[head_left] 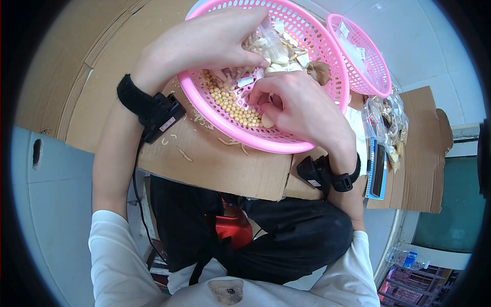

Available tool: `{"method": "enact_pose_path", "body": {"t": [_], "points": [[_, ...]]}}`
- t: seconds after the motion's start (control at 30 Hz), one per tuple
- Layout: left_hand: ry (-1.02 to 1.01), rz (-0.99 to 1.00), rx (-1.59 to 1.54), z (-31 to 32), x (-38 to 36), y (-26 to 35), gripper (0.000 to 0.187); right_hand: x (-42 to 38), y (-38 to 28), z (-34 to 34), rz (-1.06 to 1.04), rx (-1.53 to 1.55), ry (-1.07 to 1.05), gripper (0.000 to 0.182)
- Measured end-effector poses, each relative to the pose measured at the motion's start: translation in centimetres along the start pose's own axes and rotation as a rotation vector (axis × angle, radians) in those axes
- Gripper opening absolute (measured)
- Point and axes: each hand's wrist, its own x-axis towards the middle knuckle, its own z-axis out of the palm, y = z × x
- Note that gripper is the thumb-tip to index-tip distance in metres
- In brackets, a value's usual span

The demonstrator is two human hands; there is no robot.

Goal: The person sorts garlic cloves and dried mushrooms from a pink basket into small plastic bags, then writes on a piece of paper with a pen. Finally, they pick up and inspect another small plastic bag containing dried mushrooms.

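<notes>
A large pink plastic basket [240, 139] stands on cardboard before me. Yellowish soybeans [230, 105] lie along its near left side, with pale sliced pieces and small packets deeper in. My left hand [225, 43] reaches over the left rim, thumb and fingers bent round a clear plastic bag [273, 43] among the pieces; some fingertips are hidden. My right hand [307, 105] comes over the near right rim, its fingers curled into a pinch above the soybeans. A pale flat piece [267, 121] shows right under those fingers; I cannot tell what they grip.
A smaller pink basket [365, 56] with clear packaging stands at the back right. Below it are plastic bags [386, 123] of dried goods and a dark narrow object [378, 169] on a blue-edged sheet. Thin pale scraps [184, 153] are scattered on the cardboard [220, 171].
</notes>
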Motion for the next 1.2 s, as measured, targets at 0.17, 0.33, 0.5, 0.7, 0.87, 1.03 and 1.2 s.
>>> {"method": "enact_pose_path", "body": {"t": [0.17,0.33,0.5,0.7,0.87,1.03,1.2], "points": [[0.012,0.007,-0.016,0.4,0.2,-0.5,0.049,0.0,-0.4,-0.3,0.009,-0.008,0.031,0.015],[0.038,0.023,-0.055,0.9,0.4,-1.1,0.047,0.0,-0.4,-0.4,0.029,-0.014,-0.023,0.013],[0.023,0.028,-0.041,0.3,0.2,-0.4,0.049,-0.1,-0.3,-0.3,0.062,0.012,-0.006,0.013],[0.011,0.011,-0.003,0.5,0.2,-0.5,0.051,0.1,-0.3,-0.2,0.027,0.031,0.014,0.020],[0.020,0.022,-0.030,0.6,0.3,-0.8,0.050,0.0,-0.3,-0.2,0.020,0.038,0.018,0.021],[-0.011,-0.001,0.010,-0.1,0.1,0.0,0.048,0.0,-0.4,-0.3,0.015,0.024,0.015,0.019],[0.039,0.026,0.004,0.4,-0.1,0.1,0.048,0.0,-0.3,-0.3,0.029,0.022,-0.037,0.015]]}}
